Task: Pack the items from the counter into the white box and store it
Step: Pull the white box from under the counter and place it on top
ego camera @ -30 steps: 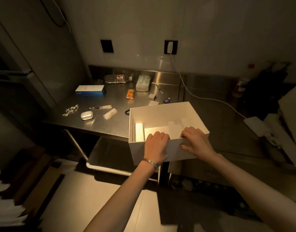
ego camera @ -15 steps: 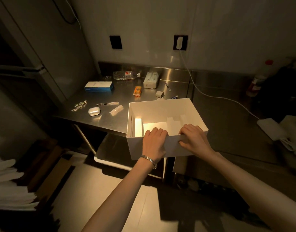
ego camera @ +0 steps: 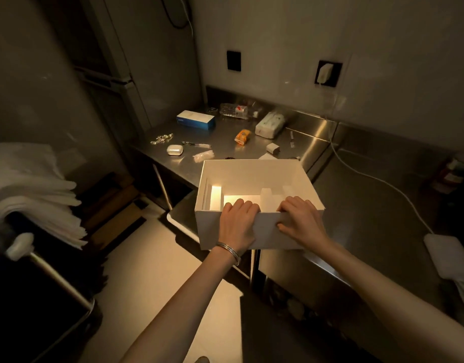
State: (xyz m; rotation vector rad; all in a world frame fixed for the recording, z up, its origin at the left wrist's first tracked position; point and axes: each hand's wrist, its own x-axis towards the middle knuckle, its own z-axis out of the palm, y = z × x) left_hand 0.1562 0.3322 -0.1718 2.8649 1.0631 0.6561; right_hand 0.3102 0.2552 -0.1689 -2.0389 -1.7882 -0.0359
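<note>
Two hands: left hand (ego camera: pixel 237 224) and right hand (ego camera: pixel 301 221) both clamp the near wall of the white box (ego camera: pixel 249 174), with fingers hooked over the rim and the right thumb pressed on the outside face.
Box position: it sits at the front edge of the counter (ego camera: pixel 356 205), open top up, with its near wall out past the edge. Whether it rests on the steel or is carried, I cannot tell.
Inside: white dividers (ego camera: pixel 267 195) stand in it, and no packed items show.
Waiting items: chain (ego camera: pixel 162 138), earbud case (ego camera: pixel 175 150), pen (ego camera: pixel 197 144), blue carton (ego camera: pixel 196 120) and orange packet (ego camera: pixel 242 137) lie well back on the counter, apart from the box.
Step in hand: placing the box for loading, by my reading.
Doing it well: get the whole base onto the steel, because one-wall grips let cardboard flex and tip. Keep it level so the dividers stay seated.
Placement tip: park it just beside the items but not on them, as something dark peeks out at the far rim.
Next call: free one hand and steady the box with the other.
</note>
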